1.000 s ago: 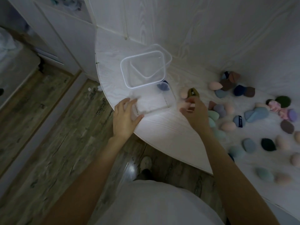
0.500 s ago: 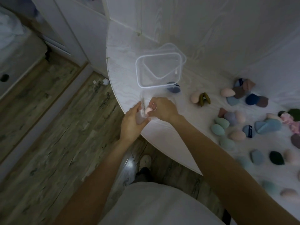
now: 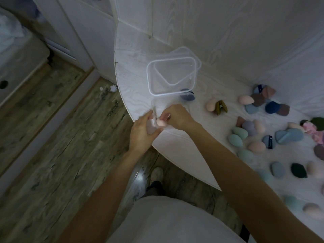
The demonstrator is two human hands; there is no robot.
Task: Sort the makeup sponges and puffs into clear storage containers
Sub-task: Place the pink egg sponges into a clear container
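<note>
Both forearms reach to the round white wood-grain table's (image 3: 184, 151) nine o'clock edge, where the left hand (image 3: 142, 132) grips the near corner of a small clear plastic container (image 3: 154, 111) while the right hand's (image 3: 177, 116) curled fingers pinch a smooth pale-pink egg-shaped sponge (image 3: 160, 122) just inside that corner.

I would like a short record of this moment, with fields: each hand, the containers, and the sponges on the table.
left hand: grips the near corner of the small clear container
right hand: pinches a pink sponge at that container's near end
large clear container: behind the small one, nothing seen inside
blue puff: beside the containers; inside or outside cannot be told
loose sponges: many, scattered on the right of the white table
</note>
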